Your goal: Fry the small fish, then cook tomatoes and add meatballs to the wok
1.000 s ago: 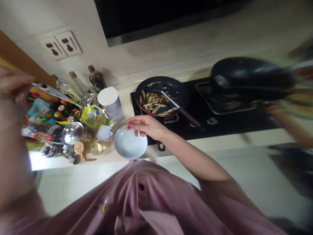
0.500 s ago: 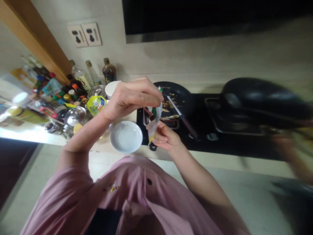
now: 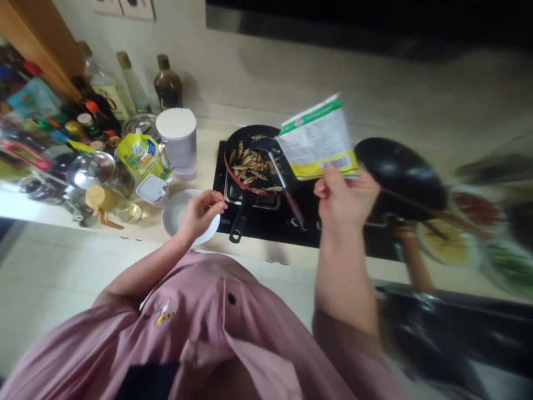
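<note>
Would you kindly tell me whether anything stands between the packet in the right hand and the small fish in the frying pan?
Yes, in this view the spatula does: its shaft slants across the right side of the frying pan, between the small fish and the packet in the right hand.

Likely home kitchen: stove, pan.

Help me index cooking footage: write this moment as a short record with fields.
Left hand: at the white bowl, fingers bent, no object visible in it
Right hand: holds up a green-and-yellow-banded packet
Frying pan: on the stove, holding small browned pieces and a spatula's head
Dark wok: right of the packet
Counter: pitcher, yellow-green pouch
</note>
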Tool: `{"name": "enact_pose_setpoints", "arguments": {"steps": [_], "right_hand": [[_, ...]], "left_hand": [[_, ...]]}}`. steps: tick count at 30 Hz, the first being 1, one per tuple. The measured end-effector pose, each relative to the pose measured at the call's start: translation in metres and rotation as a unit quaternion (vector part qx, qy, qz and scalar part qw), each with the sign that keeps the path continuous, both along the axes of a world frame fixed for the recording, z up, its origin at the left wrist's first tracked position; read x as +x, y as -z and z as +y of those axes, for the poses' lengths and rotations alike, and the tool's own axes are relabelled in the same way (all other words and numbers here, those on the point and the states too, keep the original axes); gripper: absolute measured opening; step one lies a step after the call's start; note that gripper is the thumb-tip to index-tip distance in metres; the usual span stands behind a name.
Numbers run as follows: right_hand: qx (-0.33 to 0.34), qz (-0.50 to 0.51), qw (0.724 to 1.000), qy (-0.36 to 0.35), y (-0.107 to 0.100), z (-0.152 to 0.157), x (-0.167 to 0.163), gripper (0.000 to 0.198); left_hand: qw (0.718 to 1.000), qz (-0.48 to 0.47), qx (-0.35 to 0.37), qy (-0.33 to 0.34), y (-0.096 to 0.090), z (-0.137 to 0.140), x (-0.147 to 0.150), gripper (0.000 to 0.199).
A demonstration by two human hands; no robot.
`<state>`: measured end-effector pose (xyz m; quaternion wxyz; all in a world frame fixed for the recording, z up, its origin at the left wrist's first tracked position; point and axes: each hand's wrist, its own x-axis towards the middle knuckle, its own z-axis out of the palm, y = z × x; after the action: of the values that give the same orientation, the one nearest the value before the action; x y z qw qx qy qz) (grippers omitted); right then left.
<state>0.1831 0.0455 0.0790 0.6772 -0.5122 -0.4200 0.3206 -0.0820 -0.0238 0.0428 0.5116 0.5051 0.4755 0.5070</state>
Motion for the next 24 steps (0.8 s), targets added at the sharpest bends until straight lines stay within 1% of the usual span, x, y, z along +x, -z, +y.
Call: {"name": "enact_pose_setpoints", "arguments": {"steps": [2,4,7,10,13,17,20,24], "right_hand": [[-0.012,-0.011,1.0,0.002,0.01,0.011,-0.003,0.034],[-0.029,-0.022,0.999,0.002,0.021,0.02,-0.007,0.034],[-0.049,-0.032,0.998,0.008,0.035,0.03,-0.008,0.032],[-0.054,-0.039,0.998,0.017,0.041,0.033,-0.005,0.027],[-0.037,-0.033,0.998,0.025,0.042,0.034,-0.001,0.025],[-0.017,-0.008,0.999,0.034,0.044,0.038,0.002,0.023],[-0.026,-0.016,0.998,0.045,0.048,0.044,0.004,0.02],[-0.039,-0.032,0.998,0.036,0.053,0.05,0.007,0.015]], "left_hand": [[0.996,-0.043,-0.076,0.02,0.007,0.005,0.012,0.026],[0.984,-0.096,-0.145,0.039,0.007,0.014,0.028,0.023],[0.965,-0.151,-0.196,0.087,0.006,0.022,0.049,0.021],[0.954,-0.159,-0.209,0.145,0.009,0.018,0.059,0.023],[0.951,-0.141,-0.214,0.172,0.014,0.011,0.057,0.024],[0.951,-0.119,-0.217,0.184,0.018,0.009,0.05,0.026],[0.953,-0.12,-0.205,0.188,0.018,0.01,0.045,0.028],[0.955,-0.121,-0.2,0.185,0.017,0.011,0.041,0.03]]}}
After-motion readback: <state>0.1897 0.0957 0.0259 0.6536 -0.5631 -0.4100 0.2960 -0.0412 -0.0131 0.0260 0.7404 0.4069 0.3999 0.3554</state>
